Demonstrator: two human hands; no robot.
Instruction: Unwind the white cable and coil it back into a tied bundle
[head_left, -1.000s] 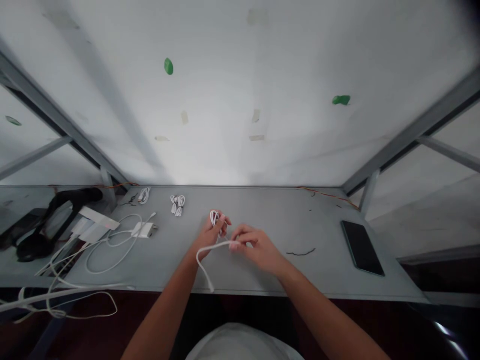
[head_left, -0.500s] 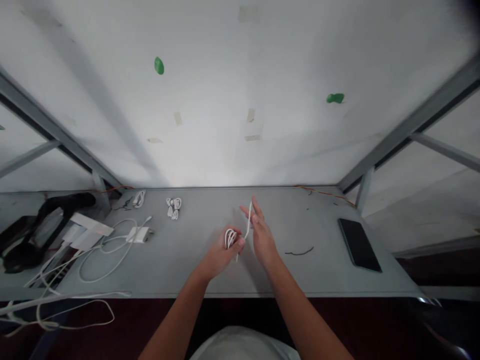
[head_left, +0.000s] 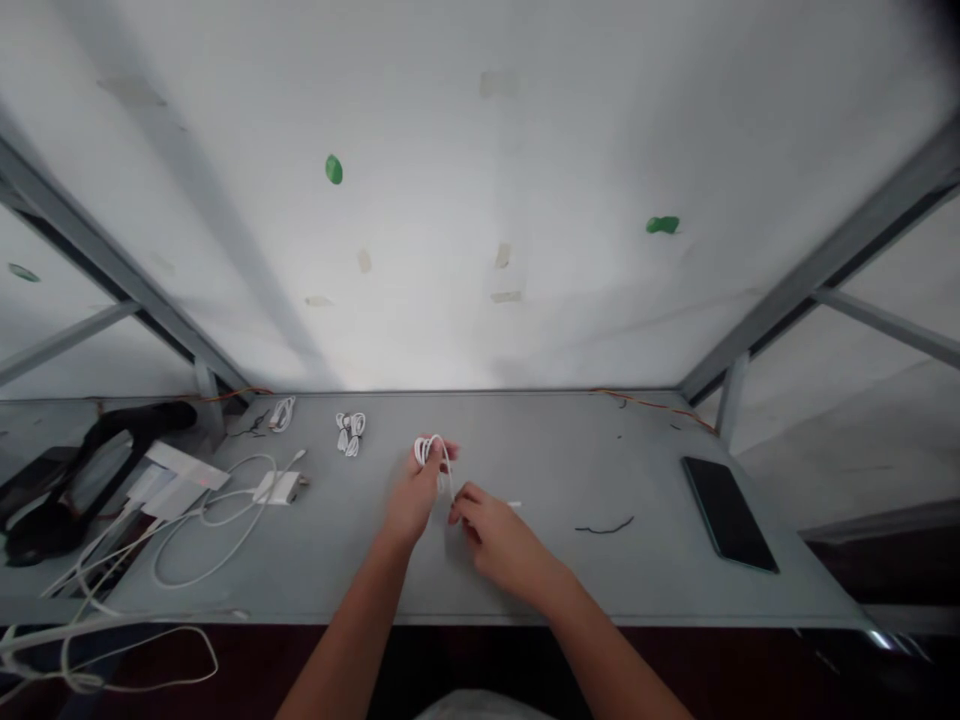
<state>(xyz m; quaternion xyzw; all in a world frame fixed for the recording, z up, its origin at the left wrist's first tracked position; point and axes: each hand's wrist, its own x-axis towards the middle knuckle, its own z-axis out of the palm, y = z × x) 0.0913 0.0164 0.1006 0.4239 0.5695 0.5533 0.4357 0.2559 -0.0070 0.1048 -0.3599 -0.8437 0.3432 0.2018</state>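
Observation:
My left hand (head_left: 416,492) is closed around a coiled white cable (head_left: 423,450), the loops showing above the thumb. One strand arcs from the coil down to my right hand (head_left: 491,528), whose fingers pinch it just right of and below the coil. A short white cable end (head_left: 514,504) sticks out past the right knuckles. To the left, a white cable bundle (head_left: 350,434) tied in the middle lies on the grey table (head_left: 525,440). A dark twist tie (head_left: 604,527) lies right of my right hand.
Another coiled white cable (head_left: 282,413) lies at the back left. Nearer are a white charger (head_left: 277,487) with a loose cable, a white power strip (head_left: 176,480) and a black headset-like object (head_left: 97,450). A dark phone (head_left: 727,512) lies at the right. Behind rises a white wall (head_left: 420,200).
Both hands have shifted left. My right hand has gone from outstretched fingers beside the strand to pinching it lower down. The view has tilted up slightly.

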